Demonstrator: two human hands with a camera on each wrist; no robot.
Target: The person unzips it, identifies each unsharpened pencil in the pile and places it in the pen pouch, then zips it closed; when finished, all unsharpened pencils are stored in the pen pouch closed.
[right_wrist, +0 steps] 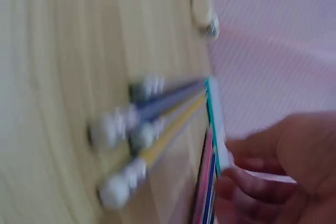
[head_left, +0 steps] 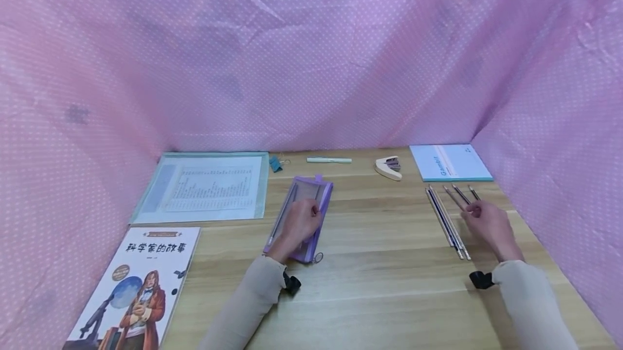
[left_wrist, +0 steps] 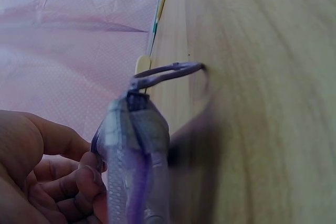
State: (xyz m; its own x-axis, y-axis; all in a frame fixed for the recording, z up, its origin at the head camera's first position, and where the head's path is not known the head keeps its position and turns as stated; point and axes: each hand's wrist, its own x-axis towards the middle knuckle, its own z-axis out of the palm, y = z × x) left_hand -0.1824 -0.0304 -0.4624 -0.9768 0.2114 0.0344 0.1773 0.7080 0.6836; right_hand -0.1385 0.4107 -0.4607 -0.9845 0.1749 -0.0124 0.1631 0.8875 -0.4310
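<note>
A purple mesh pencil case (head_left: 311, 193) lies on the wooden table left of centre. My left hand (head_left: 300, 221) rests on it, its fingers (left_wrist: 68, 179) curled against the case's side. The case's end (left_wrist: 134, 145) and its ring zip pull (left_wrist: 168, 71) show close up. On the right, several pencils (head_left: 445, 219) lie side by side. My right hand (head_left: 479, 213) sits on the rightmost ones and pinches a pencil (head_left: 455, 197) at the fingertips. The right wrist view is blurred, showing curled fingers (right_wrist: 252, 184) beside pencil ends (right_wrist: 142, 129).
At the back edge lie a clear document folder (head_left: 204, 185), a blue binder clip (head_left: 276, 163), a pale green pen (head_left: 329, 160), a stapler (head_left: 389, 168) and a light blue notebook (head_left: 450, 162). A picture book (head_left: 141, 279) lies front left. Pink cloth walls enclose the table.
</note>
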